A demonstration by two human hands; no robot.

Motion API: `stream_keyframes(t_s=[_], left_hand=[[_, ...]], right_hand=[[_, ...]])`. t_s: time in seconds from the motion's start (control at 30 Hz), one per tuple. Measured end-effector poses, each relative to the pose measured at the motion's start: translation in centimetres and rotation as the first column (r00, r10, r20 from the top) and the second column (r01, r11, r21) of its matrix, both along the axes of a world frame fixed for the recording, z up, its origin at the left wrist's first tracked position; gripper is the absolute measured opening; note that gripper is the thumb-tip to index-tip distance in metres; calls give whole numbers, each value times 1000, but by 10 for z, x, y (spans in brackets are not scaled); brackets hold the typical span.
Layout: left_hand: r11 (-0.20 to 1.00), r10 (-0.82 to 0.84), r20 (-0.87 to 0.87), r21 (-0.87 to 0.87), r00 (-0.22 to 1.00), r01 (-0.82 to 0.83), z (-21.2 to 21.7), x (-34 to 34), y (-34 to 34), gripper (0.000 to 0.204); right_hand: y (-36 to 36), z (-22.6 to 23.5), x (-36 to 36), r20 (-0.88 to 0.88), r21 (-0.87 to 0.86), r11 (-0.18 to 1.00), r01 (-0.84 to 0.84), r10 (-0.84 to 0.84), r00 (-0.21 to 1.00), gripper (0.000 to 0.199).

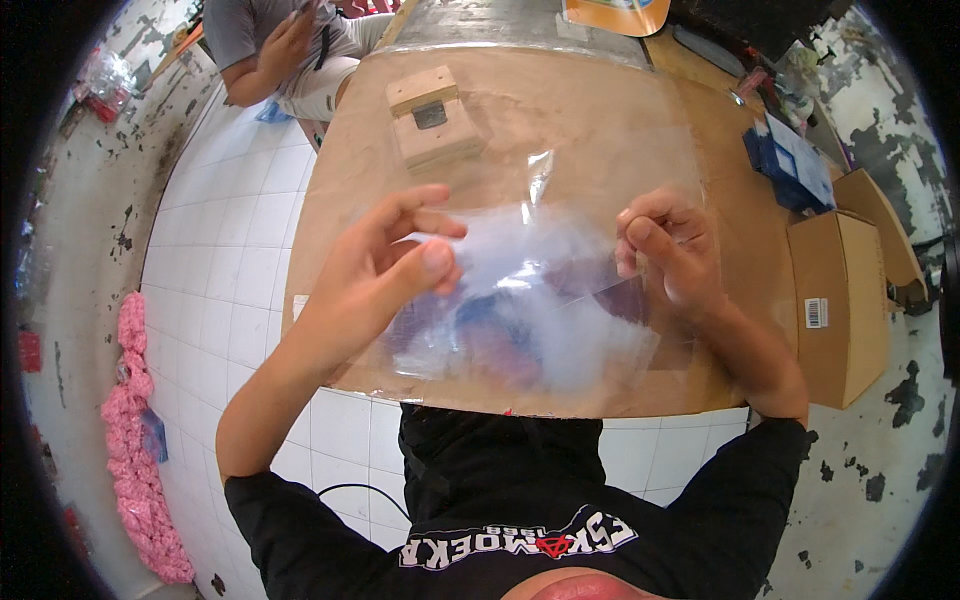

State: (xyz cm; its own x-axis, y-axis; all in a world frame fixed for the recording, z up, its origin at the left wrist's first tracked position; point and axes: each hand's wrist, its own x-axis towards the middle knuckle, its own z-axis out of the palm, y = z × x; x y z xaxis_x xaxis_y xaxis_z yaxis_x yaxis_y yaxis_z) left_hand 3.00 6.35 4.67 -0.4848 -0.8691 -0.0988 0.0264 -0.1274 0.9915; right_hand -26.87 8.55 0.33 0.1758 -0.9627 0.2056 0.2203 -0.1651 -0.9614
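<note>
My left hand (pixel 393 262) hovers over the left part of the table with its fingers curved and apart, holding nothing. My right hand (pixel 672 245) is closed at the right, thumb against fingertips. Whether a thin plastic edge lies in that pinch I cannot make out. Between and below the two hands lies a see-through plastic bag (pixel 520 320), smeared by motion, with whitish, blue and purple patches showing in it. Glare off clear plastic hides part of its outline.
A wooden block fixture (pixel 432 118) with a dark metal piece stands on the brown-covered table (pixel 540 95). An open cardboard box (pixel 840 300) and blue-and-white packets (pixel 790 165) are at the right. Another person (pixel 290 50) sits at the far left. Pink bundled material (pixel 140 450) lies left.
</note>
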Motion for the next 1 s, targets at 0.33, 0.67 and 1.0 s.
stream_keyframes(t_s=[0.33, 0.67, 1.0], left_hand=[[996, 77, -168, 62, 983, -67, -5, -42, -22, 58], [979, -30, -44, -204, 999, 21, -19, -44, -54, 48], [998, -51, -221, 27, 974, 59, -34, -42, -57, 47]], right_hand=[[-3, -5, -7, 81, -18, 999, -44, 45, 996, 33], [-21, 0, -22, 34, 131, 991, 31, -36, 999, 31], [-20, -6, -10, -131, 80, 974, 214, -202, 971, 20]])
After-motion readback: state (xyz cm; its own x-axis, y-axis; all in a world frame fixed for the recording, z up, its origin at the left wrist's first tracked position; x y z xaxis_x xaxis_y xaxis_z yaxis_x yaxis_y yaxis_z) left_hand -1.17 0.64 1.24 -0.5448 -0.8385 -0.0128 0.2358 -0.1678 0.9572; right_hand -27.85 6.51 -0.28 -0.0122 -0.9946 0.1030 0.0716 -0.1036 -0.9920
